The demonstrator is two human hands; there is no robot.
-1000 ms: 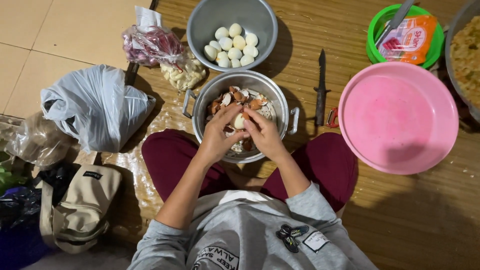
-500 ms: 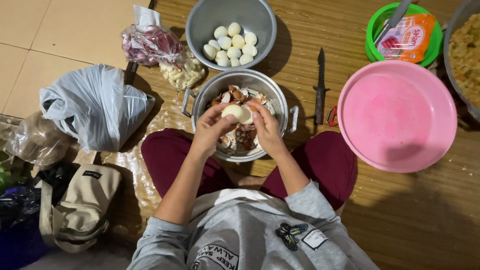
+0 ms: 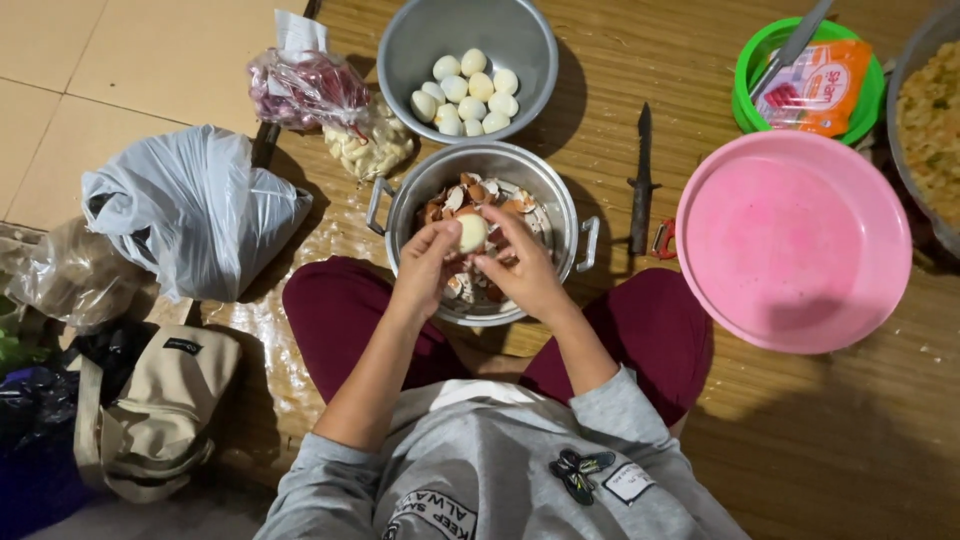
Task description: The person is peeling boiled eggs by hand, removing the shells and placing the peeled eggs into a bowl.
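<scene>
Woven mat floor, both hands' grips (image 3: 425, 262) (image 3: 522, 262) pinching smooth peeled egg (image 3: 471, 233), over steel pot (image 3: 560, 195) of shell shards

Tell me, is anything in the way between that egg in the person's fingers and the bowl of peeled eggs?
Nothing visible blocks it. The egg is held by the left hand and right hand above the pot of shells, and the grey bowl of peeled eggs sits just beyond the pot's far rim, open on top.

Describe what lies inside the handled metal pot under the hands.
Inside the pot: brown and white eggshell pieces. The hands, holding a peeled egg, cover the pot's middle, so what lies beneath them is hidden.
</scene>
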